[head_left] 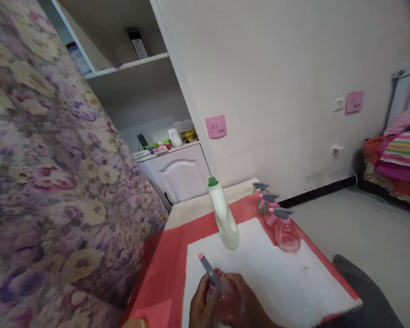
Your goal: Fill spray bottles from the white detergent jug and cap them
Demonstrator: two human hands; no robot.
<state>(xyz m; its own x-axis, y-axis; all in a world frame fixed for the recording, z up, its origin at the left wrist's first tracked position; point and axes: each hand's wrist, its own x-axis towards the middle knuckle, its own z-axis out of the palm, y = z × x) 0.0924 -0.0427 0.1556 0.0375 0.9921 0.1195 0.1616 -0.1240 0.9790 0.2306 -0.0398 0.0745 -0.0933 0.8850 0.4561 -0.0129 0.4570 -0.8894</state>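
Both my hands are at the bottom edge, wrapped round a clear pink spray bottle point(225, 298) with a grey trigger head and a pink nozzle tip. My left hand point(198, 304) grips its left side just below the head. My right hand point(248, 306) closes round its right side. The bottle stands on a white mat point(269, 273) that lies on a red cloth point(167, 269). Just beyond stands a white jug bottle point(225, 221) with a green cap, upright. Three more pink spray bottles point(287, 233) stand in a row along the mat's far right side.
A floral fabric point(54, 182) fills the left side, close to the table edge. Behind are a white cabinet point(179, 171) with clutter on top, shelves, and a wall with pink notes point(216, 126). A dark rounded object point(362, 287) is at lower right; striped bedding point(399, 155) lies far right.
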